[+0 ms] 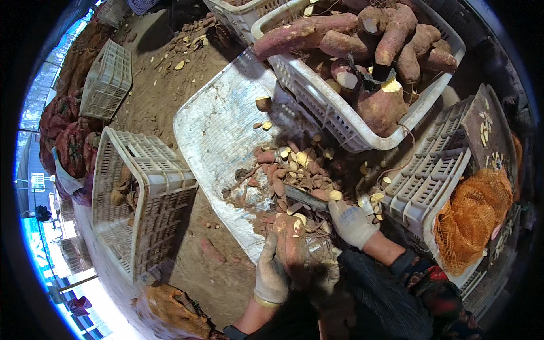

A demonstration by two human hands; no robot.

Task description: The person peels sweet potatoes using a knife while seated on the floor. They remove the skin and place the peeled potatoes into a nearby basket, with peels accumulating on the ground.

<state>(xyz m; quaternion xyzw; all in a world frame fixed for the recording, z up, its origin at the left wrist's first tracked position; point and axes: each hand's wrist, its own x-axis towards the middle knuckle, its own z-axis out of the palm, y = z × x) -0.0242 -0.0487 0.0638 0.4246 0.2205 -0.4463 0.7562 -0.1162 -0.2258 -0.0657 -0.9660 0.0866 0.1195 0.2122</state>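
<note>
My left hand [272,272], in a pale work glove, is closed around a large reddish sweet potato [291,242] with several pale cut spots at its top. My right hand [350,223], gloved too, grips a knife by its handle; the dark, dirty blade [306,197] points left, a little above the sweet potato and apart from it. Beneath the blade lies a heap of cut ends and trimmings [304,170], with thin roots among them. The heap rests partly on a dirty white woven sheet [221,114]. The knife's handle is hidden in my right hand.
A plastic crate [340,104] heaped with large sweet potatoes stands at the top right. An orange mesh sack [476,216] hangs over another crate [420,178] on the right. At the left stands a tipped crate [157,199], with a further crate [108,80] and red mesh sacks [70,144] behind.
</note>
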